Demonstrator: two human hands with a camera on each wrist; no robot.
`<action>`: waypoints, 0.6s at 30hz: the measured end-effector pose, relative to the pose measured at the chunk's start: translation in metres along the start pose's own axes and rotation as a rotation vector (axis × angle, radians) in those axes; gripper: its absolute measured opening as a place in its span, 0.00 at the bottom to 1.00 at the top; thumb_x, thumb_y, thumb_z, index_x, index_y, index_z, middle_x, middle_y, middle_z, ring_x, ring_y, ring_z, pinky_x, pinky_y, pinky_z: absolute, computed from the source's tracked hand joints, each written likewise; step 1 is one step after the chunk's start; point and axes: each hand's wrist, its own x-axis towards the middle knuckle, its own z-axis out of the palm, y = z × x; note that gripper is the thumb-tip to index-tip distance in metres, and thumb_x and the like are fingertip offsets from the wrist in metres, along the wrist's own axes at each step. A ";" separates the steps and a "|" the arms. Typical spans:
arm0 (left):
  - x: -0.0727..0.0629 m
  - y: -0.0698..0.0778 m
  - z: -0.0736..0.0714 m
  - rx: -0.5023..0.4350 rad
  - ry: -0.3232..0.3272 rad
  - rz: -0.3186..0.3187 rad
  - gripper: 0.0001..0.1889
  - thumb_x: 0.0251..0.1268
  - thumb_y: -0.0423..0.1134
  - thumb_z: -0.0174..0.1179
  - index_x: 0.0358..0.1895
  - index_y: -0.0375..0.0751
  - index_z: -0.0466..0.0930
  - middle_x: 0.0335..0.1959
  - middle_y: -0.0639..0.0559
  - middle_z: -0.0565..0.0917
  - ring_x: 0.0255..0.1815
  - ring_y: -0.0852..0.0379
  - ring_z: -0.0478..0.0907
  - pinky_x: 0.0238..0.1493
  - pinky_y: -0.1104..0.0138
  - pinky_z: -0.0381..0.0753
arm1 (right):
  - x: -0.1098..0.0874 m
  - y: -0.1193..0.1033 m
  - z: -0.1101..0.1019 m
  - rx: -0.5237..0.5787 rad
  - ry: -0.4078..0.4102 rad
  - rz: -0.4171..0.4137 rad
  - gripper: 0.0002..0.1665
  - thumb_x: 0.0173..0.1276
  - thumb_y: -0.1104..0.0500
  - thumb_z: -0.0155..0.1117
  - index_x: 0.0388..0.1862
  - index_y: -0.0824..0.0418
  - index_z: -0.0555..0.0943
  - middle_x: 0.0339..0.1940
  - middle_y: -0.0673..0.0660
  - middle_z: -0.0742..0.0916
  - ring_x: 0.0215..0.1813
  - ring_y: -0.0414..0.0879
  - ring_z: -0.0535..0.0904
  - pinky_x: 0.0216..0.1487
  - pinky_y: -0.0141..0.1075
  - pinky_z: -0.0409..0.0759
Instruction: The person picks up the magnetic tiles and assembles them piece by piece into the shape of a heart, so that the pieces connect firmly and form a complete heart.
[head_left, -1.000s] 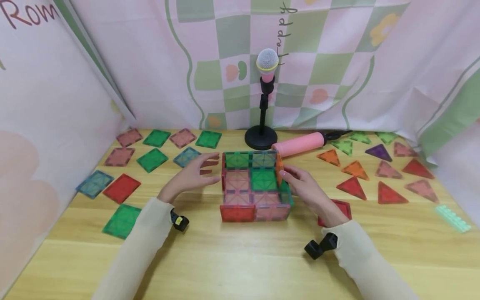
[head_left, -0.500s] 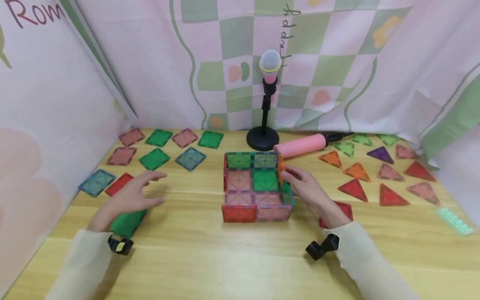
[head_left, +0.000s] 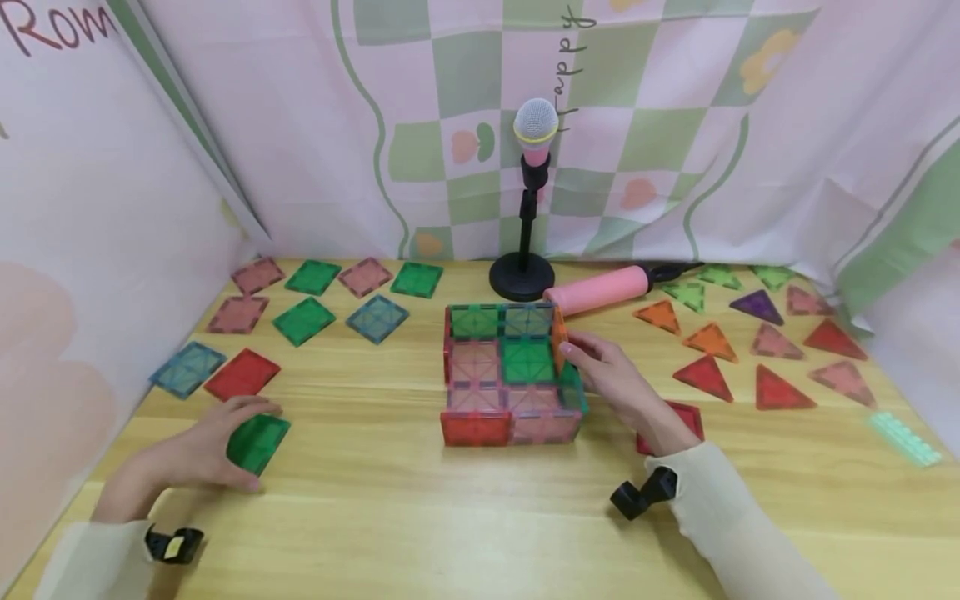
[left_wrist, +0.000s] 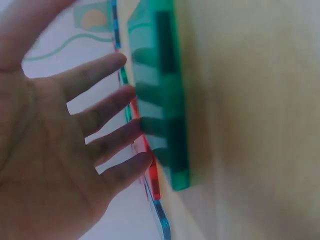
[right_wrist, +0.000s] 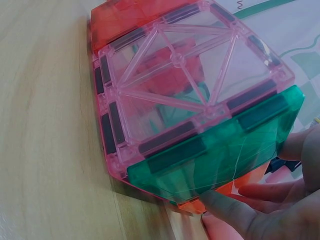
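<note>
Several square magnetic tiles form a low, open-topped box (head_left: 476, 429) near the table's middle. It has red and pink tiles in front, with orange and green ones on the right. My right hand (head_left: 611, 379) rests its fingers against the orange tile (head_left: 560, 333) and the green side tile (right_wrist: 215, 150) of that right wall. At the left, my left hand (head_left: 191, 450) spreads around a green square tile (head_left: 258, 444) on the table. In the left wrist view the left fingers (left_wrist: 107, 107) reach toward this tile; contact is unclear.
Loose square tiles, including a red one (head_left: 242, 375) and a blue one (head_left: 187, 369), lie left. Triangular tiles (head_left: 780, 389) are spread right. A microphone stand (head_left: 522, 275) and a pink cylinder (head_left: 600, 288) stand behind the box. A red tile (head_left: 686, 419) lies under my right forearm.
My left hand has moved away from the box's left side, leftward and nearer me, to the green tile. My right hand stays at the box's right wall.
</note>
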 end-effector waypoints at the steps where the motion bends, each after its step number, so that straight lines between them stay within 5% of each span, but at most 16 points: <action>1: 0.000 0.000 0.002 0.006 -0.011 -0.010 0.47 0.35 0.47 0.78 0.64 0.33 0.67 0.63 0.29 0.62 0.61 0.27 0.58 0.48 0.32 0.65 | 0.000 0.000 0.000 0.000 0.000 -0.001 0.35 0.77 0.48 0.43 0.74 0.69 0.54 0.69 0.71 0.67 0.65 0.55 0.70 0.55 0.30 0.76; 11: 0.019 0.015 0.011 0.028 -0.005 -0.045 0.45 0.39 0.50 0.76 0.65 0.35 0.68 0.64 0.31 0.63 0.62 0.30 0.58 0.53 0.36 0.67 | -0.001 0.000 0.000 -0.013 0.003 0.008 0.35 0.78 0.49 0.43 0.74 0.68 0.54 0.70 0.70 0.67 0.66 0.57 0.69 0.59 0.37 0.75; 18: 0.026 0.021 0.013 0.056 0.076 -0.024 0.42 0.44 0.46 0.75 0.63 0.32 0.68 0.62 0.30 0.64 0.61 0.31 0.60 0.53 0.38 0.68 | -0.001 0.000 0.000 -0.008 0.001 0.008 0.36 0.77 0.48 0.43 0.74 0.68 0.54 0.70 0.70 0.67 0.66 0.56 0.70 0.59 0.37 0.75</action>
